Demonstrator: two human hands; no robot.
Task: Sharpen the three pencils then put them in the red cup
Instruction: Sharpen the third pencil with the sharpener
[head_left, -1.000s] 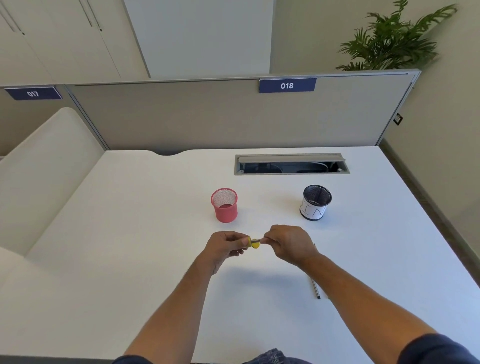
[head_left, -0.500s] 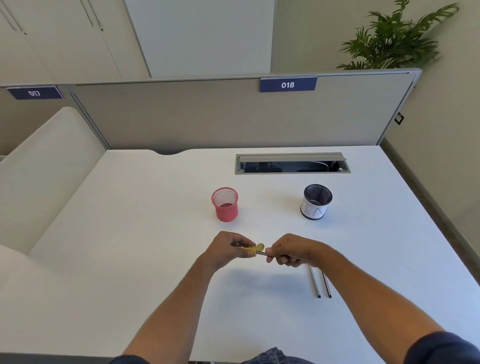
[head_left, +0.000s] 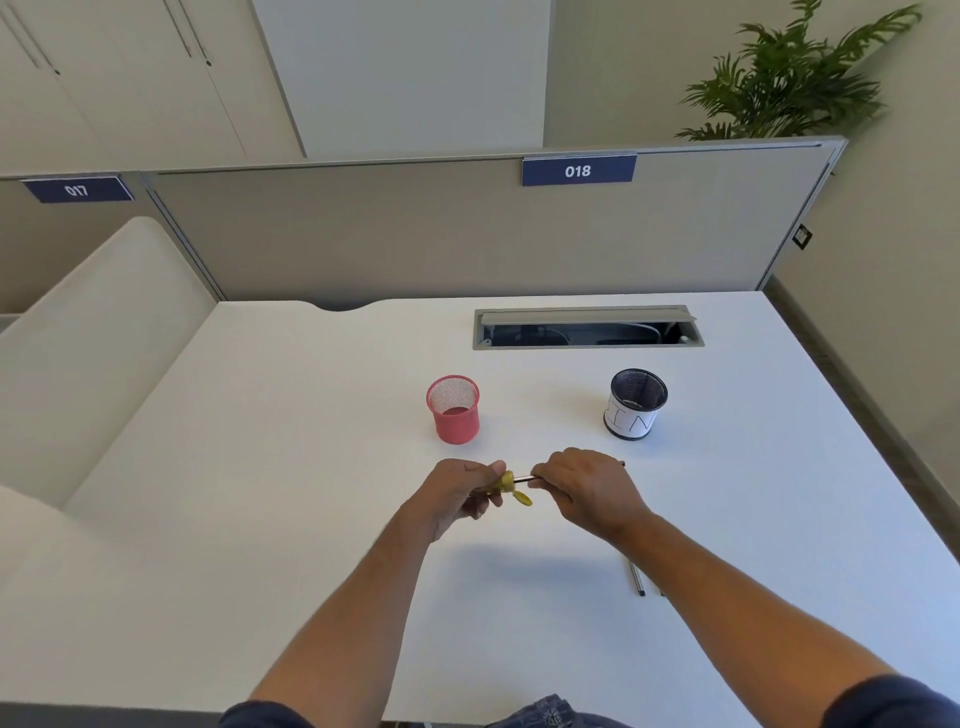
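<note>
A: We are holding the yellow sharpener (head_left: 506, 484) in our left hand (head_left: 460, 496), fingers curled round it, and our right hand (head_left: 584, 488) is pinching the pencil (head_left: 524, 478) with its tip pushed into the sharpener.

B: What are we risking here?

A: We are working in the air above the table (head_left: 291, 467), so if we are twisting at an angle to the sharpener the lead could be snapping inside it. The sharpener's lid also seems to be hanging open below, though it is too small to be sure; shavings could be dropping onto the table.

B: And the other pencils?

A: One spare pencil (head_left: 637, 579) is lying on the table just under our right forearm; a second beside it is mostly hidden. If we are lowering that arm, we could be nudging them toward the near edge.

B: How are our arms sitting?

A: Both forearms are reaching forward and converging, wrists raised, knuckles of the right hand turned up. The red cup (head_left: 453, 410) is standing just beyond our hands, empty as far as we are seeing, with the black cup (head_left: 635, 404) off to its right.
</note>
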